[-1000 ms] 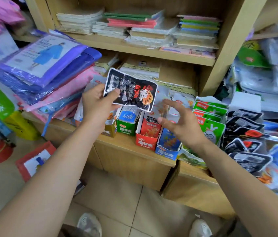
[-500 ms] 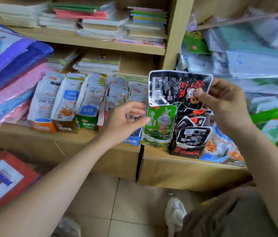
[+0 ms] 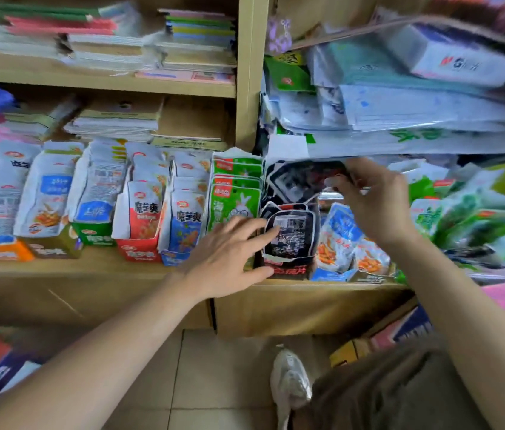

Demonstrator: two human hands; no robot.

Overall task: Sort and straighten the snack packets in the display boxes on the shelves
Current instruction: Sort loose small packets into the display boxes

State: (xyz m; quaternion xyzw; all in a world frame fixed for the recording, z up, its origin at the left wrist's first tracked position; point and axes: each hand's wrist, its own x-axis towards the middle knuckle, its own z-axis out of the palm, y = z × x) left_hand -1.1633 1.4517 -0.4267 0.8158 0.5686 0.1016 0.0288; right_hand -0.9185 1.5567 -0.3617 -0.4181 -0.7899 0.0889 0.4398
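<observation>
Right hand [image 3: 375, 206] fingers pinch black packet [image 3: 302, 178] at back of black display box [image 3: 288, 268]. Left hand [image 3: 229, 259] fingers spread loose, resting against that box's front packet [image 3: 291, 235], beside green packets [image 3: 234, 197].

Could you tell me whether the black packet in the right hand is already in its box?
Partly in: the right hand still pinches the black packet above the black display box.

- Bare forearms, no sleeves in view, no watch or rings on left hand [image 3: 229, 259] or right hand [image 3: 375, 203].
- Brownish-olive trousers [image 3: 400, 395] over the right leg.
- White, slightly scuffed sneaker [image 3: 290, 383], laced, on a tiled floor [image 3: 214, 367].
</observation>
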